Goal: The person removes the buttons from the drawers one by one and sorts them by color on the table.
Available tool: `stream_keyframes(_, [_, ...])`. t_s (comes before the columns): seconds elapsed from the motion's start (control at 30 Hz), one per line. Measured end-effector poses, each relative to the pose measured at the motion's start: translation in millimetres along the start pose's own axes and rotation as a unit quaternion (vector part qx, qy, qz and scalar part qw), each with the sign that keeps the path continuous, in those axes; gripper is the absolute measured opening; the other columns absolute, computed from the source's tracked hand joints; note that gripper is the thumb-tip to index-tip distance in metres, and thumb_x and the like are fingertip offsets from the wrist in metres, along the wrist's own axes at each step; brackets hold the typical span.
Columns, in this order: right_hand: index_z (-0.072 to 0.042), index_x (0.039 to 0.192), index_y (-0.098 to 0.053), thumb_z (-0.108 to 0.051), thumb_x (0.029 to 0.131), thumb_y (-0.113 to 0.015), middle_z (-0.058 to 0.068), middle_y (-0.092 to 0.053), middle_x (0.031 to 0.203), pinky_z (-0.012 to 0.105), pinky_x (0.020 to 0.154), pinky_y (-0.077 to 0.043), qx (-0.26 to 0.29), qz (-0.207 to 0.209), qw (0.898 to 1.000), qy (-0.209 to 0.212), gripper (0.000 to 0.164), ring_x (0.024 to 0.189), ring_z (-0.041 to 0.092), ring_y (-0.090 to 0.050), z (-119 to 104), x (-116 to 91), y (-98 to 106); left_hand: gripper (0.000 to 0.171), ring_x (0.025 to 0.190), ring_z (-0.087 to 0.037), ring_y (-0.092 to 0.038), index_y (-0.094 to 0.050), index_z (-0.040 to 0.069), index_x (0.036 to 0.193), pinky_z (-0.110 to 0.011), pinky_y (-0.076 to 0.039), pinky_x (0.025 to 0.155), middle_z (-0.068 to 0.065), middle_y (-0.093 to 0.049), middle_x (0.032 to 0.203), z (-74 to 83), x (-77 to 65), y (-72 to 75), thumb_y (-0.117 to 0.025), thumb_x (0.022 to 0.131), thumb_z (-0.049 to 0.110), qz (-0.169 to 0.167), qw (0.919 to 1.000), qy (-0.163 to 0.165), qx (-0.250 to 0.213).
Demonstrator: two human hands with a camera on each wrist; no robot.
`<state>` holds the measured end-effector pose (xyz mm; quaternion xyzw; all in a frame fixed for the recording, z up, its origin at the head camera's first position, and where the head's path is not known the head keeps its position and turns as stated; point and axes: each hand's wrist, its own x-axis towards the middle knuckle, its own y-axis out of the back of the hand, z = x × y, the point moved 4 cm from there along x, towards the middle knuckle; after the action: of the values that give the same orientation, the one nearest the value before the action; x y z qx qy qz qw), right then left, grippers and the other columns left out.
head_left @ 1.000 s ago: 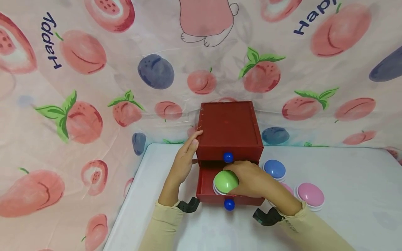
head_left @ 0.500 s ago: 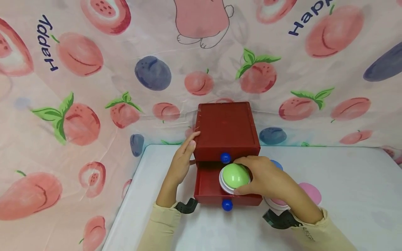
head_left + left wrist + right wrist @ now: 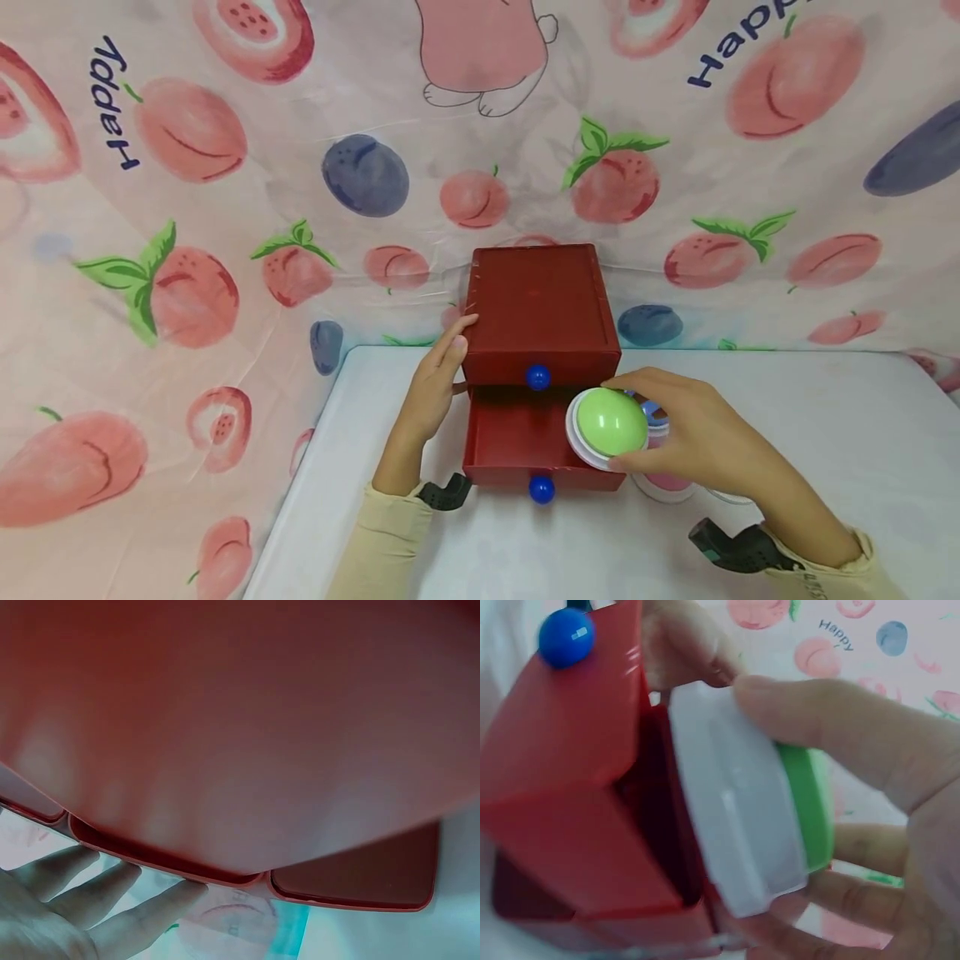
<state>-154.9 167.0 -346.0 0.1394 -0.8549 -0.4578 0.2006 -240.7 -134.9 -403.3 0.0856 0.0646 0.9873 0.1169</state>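
Observation:
My right hand (image 3: pixel 701 425) grips a round push button with a green dome and white base (image 3: pixel 611 423), tilted above the right side of the pulled-out lower drawer (image 3: pixel 510 442). In the right wrist view the thumb lies on the button's white rim (image 3: pixel 731 795) and the fingers wrap its far side. The red two-drawer box (image 3: pixel 540 312) has its upper drawer closed, with a blue knob (image 3: pixel 538 377) on the front. My left hand (image 3: pixel 431 387) rests with straight fingers against the box's left side; the left wrist view has those fingers (image 3: pixel 157 915) touching its edge.
Partly hidden behind the right hand, a blue-domed button (image 3: pixel 655 412) and a pink-domed button (image 3: pixel 666 482) stand on the white table (image 3: pixel 570 550) right of the box. A fruit-printed cloth (image 3: pixel 525 167) hangs behind. The lower drawer juts forward with its own blue knob (image 3: pixel 542 489).
My right hand has lifted the green button from the lower drawer and carried it rightward, to the drawer's right edge. The left hand stays against the box.

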Motion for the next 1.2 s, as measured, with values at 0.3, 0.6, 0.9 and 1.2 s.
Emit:
stream_keyframes(0.3, [-0.037, 0.127, -0.062, -0.057, 0.061, -0.095, -0.013, -0.061, 0.124, 0.022, 0.074, -0.058, 0.002, 0.032, 0.998, -0.048, 0.077, 0.097, 0.003, -0.058, 34, -38, 6, 0.043, 0.138, -0.033, -0.049, -0.046, 0.041, 0.150, -0.061, -0.055, 0.094, 0.002, -0.042, 0.156, 1.3, -0.6, 1.2, -0.040, 0.108, 0.049, 0.006, 0.9999, 0.001, 0.012])
stream_keyframes(0.6, [-0.038, 0.122, -0.062, -0.050, 0.060, -0.097, -0.018, -0.061, 0.116, 0.020, 0.075, -0.055, 0.009, 0.042, 0.998, -0.039, 0.073, 0.092, 0.000, -0.056, 66, -71, -3, 0.043, 0.138, -0.033, -0.049, -0.046, 0.041, 0.150, -0.062, -0.055, 0.094, 0.002, -0.042, 0.156, 0.4, -0.7, 0.1, -0.040, 0.108, 0.049, 0.001, 1.0000, -0.001, 0.004])
stream_keyframes(0.9, [-0.038, 0.120, -0.062, -0.059, 0.060, -0.093, -0.018, -0.060, 0.112, 0.021, 0.075, -0.055, 0.017, -0.030, 0.995, -0.096, 0.071, 0.089, -0.003, -0.054, 91, -96, -36, 0.042, 0.138, -0.033, -0.049, -0.045, 0.041, 0.150, -0.062, -0.055, 0.094, 0.002, -0.042, 0.156, -0.9, -0.8, -0.2, -0.039, 0.109, 0.047, 0.003, 1.0000, -0.001, 0.006])
stream_keyframes(1.2, [-0.029, 0.130, -0.059, -0.061, 0.054, -0.094, -0.004, -0.061, 0.125, 0.036, 0.081, -0.062, 0.061, -0.160, 0.956, -0.239, 0.090, 0.107, 0.020, -0.056, 105, -118, -67, 0.043, 0.136, -0.033, -0.051, -0.045, 0.039, 0.151, -0.063, -0.054, 0.095, 0.001, -0.043, 0.156, -0.2, 0.1, -0.9, -0.039, 0.109, 0.047, -0.003, 0.9999, -0.006, -0.009])
